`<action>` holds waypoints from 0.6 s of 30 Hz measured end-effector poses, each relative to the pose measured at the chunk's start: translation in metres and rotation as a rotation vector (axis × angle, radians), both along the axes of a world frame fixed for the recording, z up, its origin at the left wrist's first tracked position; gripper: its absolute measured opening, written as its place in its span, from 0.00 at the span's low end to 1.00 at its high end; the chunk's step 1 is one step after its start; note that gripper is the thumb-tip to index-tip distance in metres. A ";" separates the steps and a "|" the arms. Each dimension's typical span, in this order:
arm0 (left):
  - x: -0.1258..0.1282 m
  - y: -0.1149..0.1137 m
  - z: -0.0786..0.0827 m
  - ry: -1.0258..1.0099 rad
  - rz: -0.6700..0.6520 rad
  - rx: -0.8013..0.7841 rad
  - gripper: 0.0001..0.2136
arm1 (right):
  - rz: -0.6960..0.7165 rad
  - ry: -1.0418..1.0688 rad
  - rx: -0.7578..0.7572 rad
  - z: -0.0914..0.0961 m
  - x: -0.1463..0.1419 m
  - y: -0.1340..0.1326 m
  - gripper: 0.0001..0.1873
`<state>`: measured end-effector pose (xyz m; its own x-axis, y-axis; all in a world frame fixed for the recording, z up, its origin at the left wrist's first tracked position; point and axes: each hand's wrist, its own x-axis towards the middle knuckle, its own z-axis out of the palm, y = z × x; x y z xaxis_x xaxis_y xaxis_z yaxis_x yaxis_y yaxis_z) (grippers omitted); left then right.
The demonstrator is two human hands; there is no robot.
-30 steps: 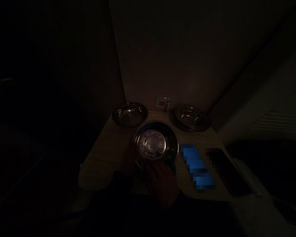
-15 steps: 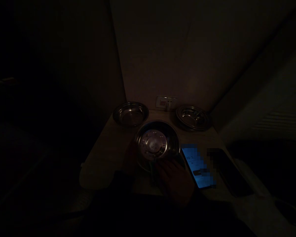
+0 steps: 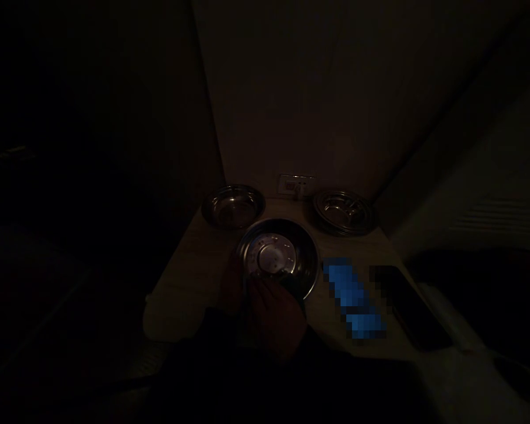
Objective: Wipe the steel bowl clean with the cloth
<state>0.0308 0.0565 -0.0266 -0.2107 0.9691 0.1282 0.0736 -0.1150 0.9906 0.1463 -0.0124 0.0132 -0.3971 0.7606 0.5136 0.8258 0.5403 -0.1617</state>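
Note:
The scene is very dark. A shiny metal bowl (image 3: 307, 259) sits at the middle of the small table. My left hand (image 3: 232, 287) grips its left side at the rim, its fingers mostly lost in shadow. Over the near rim, my right hand (image 3: 277, 312) reaches into the bowl, fingers together, pressing a dark greenish cloth (image 3: 295, 286) against the inner surface. Only a small part of the cloth shows beside the fingers.
Another metal bowl (image 3: 233, 209) stands at the back left of the table (image 3: 176, 294). Stacked metal dishes (image 3: 342, 212) lie back right, near a wall socket (image 3: 295, 185). On the right are a lit phone (image 3: 353, 297) and a dark flat object (image 3: 417, 312).
My right hand has moved left across the near side of the bowl with the cloth. The bowl has shifted slightly left; my left hand stays at its side.

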 end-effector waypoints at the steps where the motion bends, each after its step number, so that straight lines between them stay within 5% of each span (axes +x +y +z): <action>1: 0.001 0.000 0.003 0.015 0.012 -0.006 0.18 | 0.011 -0.005 -0.010 0.002 0.004 -0.002 0.18; 10: 0.010 -0.009 0.036 0.078 -0.076 -0.006 0.18 | 0.103 -0.136 -0.062 0.017 0.061 -0.021 0.16; 14: 0.009 -0.008 0.028 0.016 -0.076 -0.036 0.20 | 0.104 -0.127 -0.091 0.015 0.047 -0.019 0.17; 18: 0.002 -0.004 0.011 0.163 -0.076 0.035 0.19 | 0.078 -0.065 -0.137 0.016 0.022 -0.009 0.21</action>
